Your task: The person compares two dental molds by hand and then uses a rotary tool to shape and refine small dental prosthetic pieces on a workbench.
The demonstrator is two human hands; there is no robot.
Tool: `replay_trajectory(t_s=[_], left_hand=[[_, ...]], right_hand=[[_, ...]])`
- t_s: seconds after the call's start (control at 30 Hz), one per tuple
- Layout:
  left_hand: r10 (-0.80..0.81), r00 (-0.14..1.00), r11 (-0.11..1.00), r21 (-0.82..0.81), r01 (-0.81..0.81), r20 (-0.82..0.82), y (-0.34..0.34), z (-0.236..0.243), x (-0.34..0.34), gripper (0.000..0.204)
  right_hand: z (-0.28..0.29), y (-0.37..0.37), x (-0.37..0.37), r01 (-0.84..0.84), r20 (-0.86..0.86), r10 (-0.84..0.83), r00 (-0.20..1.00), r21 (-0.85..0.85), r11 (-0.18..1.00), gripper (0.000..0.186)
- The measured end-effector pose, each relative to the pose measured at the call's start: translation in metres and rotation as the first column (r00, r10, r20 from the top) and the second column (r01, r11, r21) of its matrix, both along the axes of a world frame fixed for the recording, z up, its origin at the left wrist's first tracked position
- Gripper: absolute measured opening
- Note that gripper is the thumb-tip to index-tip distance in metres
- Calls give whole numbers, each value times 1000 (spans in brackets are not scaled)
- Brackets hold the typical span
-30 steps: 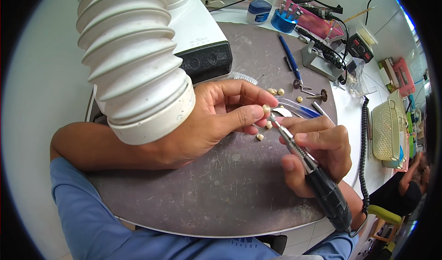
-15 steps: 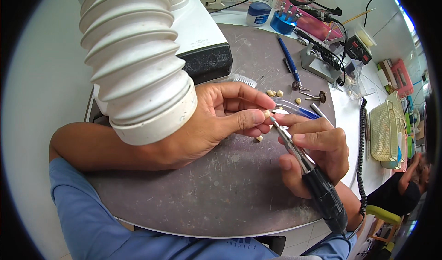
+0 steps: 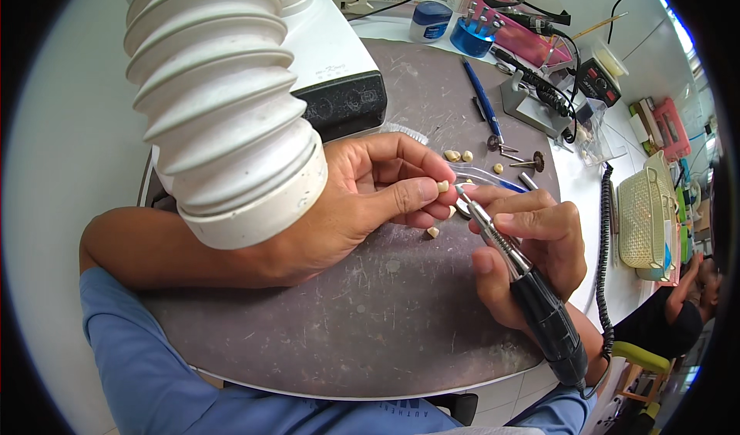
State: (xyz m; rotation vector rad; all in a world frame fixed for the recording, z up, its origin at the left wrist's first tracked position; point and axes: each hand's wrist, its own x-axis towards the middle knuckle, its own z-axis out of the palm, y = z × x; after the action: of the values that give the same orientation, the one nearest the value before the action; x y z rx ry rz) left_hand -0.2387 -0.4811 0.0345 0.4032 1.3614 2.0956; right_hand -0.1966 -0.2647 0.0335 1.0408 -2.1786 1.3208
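Between the thumb and index finger of my left hand [image 3: 378, 184] is a small cream dental crown [image 3: 442, 186]. My right hand [image 3: 532, 242] grips a black and silver rotary handpiece [image 3: 512, 262] like a pen. Its pale pointed tip [image 3: 460, 191] is just right of the crown, with a small gap between them. Below my left fingertips another crown [image 3: 433, 233] lies on the grey mat [image 3: 370, 319]. Several more crowns [image 3: 453, 156] lie beyond my hands, by a clear tube with a blue part [image 3: 509, 184].
A wide white ribbed hose [image 3: 223, 127] hangs over my left forearm. Behind it stands a white and black box [image 3: 339, 88]. A blue pen-like tool [image 3: 483, 100], brown polishing wheels [image 3: 537, 161] and a handpiece stand [image 3: 528, 111] are at the back right. A coiled black cord [image 3: 604, 258] runs down the right.
The handpiece tip has drawn back slightly right, away from the crown. More of the crown now shows between my left fingers.
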Motion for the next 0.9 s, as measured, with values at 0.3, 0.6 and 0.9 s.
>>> replay_trajectory(t_s=[0.3,0.6,0.9], left_hand=[[-21,999,1000,-3,21,34,0,4,1,20],[-34,997,999,-16,35,64,0,6,0,22],[-36,995,999,-24,38,97,-1,7,1,22]], right_hand=[[-5,-2,-5,58,21,-57,998,-68,996,27],[-4,-5,-7,89,-3,-90,996,-112,990,26],[-1,-2,-5,47,7,-47,999,-27,998,27]])
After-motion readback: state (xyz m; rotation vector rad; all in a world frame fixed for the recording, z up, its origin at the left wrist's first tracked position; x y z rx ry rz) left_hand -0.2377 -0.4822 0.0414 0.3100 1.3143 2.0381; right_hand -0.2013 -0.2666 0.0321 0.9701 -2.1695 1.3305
